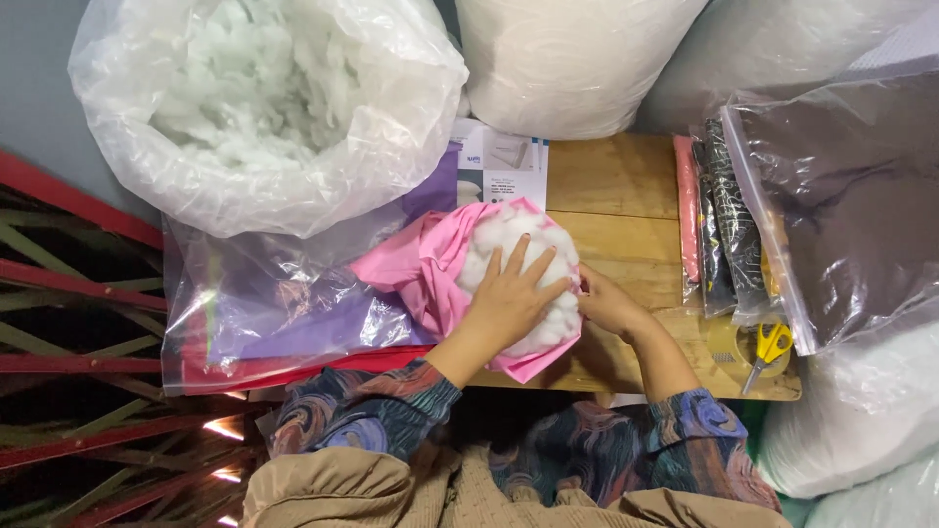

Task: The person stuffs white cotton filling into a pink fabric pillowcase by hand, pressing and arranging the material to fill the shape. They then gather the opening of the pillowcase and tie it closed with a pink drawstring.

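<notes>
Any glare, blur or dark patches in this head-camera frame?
Head view: sharp on both hands, the left hand pressing white stuffing; glare on the clear plastic bags; dark lower-left corner with small bright hotspots; no blur evident.

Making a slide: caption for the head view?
Left hand presses white fibre stuffing into pink fabric cover; right hand grips its edge.

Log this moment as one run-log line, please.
left hand: pressing white stuffing | right hand: gripping pink fabric cover edge | scissors: untouched

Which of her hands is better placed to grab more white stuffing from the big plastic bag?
Probably the left hand: it lies on the stuffing nearest the open bag of fibre. The right hand grips the pink cover's far edge.
</notes>
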